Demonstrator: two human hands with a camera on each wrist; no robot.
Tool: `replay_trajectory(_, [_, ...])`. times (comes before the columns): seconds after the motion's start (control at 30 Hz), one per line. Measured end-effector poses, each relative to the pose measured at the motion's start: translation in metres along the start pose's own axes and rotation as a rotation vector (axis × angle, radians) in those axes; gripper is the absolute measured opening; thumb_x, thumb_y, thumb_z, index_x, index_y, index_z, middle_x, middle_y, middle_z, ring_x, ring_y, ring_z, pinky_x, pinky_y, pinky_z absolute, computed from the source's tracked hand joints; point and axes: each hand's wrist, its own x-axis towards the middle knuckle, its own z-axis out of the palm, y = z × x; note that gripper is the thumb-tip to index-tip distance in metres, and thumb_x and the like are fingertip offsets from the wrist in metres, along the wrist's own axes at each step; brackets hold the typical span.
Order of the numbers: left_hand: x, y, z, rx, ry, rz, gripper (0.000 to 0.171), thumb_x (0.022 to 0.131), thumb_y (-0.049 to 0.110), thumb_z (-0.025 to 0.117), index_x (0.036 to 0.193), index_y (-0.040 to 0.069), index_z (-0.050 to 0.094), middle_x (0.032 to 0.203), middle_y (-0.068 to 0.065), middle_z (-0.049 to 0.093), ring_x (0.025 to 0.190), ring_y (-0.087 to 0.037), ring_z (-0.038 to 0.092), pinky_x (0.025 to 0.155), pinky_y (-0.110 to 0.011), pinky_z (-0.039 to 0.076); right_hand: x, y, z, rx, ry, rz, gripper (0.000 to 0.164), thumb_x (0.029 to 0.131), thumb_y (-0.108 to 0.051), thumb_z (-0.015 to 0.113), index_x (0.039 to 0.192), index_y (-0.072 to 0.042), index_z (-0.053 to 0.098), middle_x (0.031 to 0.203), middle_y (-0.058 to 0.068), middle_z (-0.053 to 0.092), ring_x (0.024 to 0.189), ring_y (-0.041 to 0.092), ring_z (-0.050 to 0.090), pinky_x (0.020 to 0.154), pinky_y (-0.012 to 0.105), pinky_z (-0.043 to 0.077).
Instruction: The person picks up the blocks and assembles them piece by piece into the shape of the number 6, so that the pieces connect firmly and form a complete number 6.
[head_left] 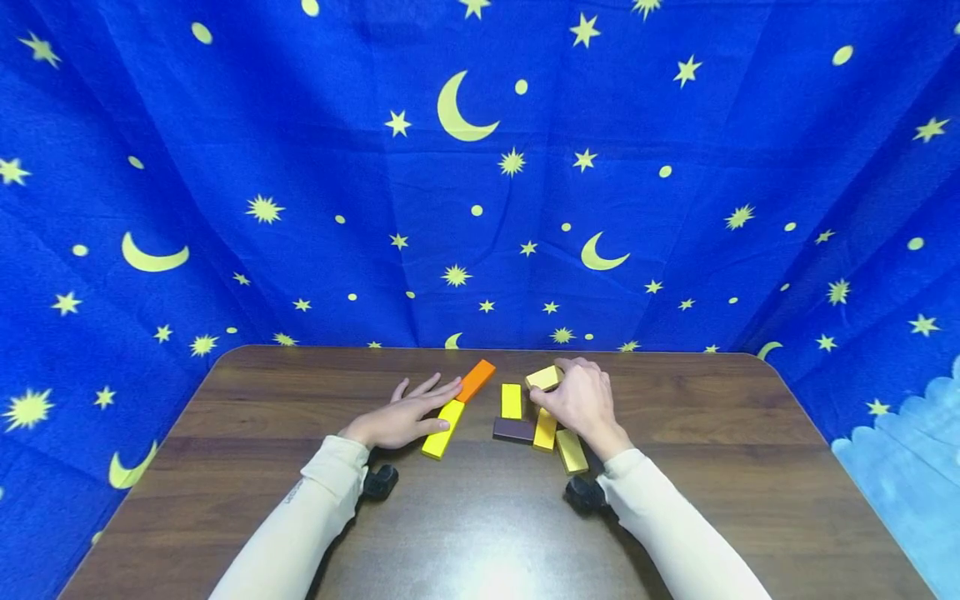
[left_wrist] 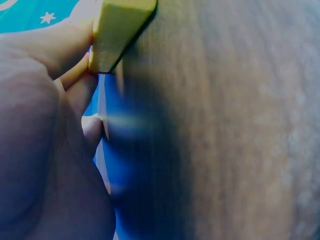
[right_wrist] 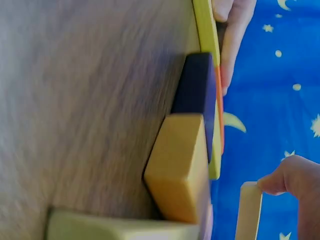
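My left hand [head_left: 405, 419] lies over the left side of a slanted row, its fingers stretched out. Its fingertips touch near the joint between an orange block [head_left: 477, 381] and a yellow block [head_left: 442, 437], which meet end to end, while the thumb rests on the yellow one. My right hand [head_left: 585, 404] pinches a pale yellow block [head_left: 543, 377] between thumb and fingers; in the right wrist view this block [right_wrist: 248, 212] shows raised off the table. Below that hand are a dark purple block [head_left: 513, 430], a golden-yellow block [head_left: 545, 430] and an olive-yellow block [head_left: 572, 452].
A short bright yellow block [head_left: 511, 402] lies between the two hands, just behind the dark one. The brown wooden table [head_left: 697, 492] ends at a blue curtain [head_left: 330, 167] with stars and moons. Black wrist mounts [head_left: 381, 482] sit under both wrists.
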Motion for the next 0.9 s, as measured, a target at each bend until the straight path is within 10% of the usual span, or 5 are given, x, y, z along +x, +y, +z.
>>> replay_trajectory(0.9, [0.000,0.000,0.000,-0.007,0.002,-0.006,0.063,0.106,0.034,0.052,0.160,0.015,0.026,0.167,-0.001,0.020,0.154,-0.033,0.005,0.115,-0.067,-0.009,-0.045,-0.054,-0.003,0.078,0.032,-0.365,0.061,0.067,-0.042,0.084,0.113,-0.002,0.074,0.101,0.010,0.070,0.095,0.028,0.062,0.079,0.043,0.048])
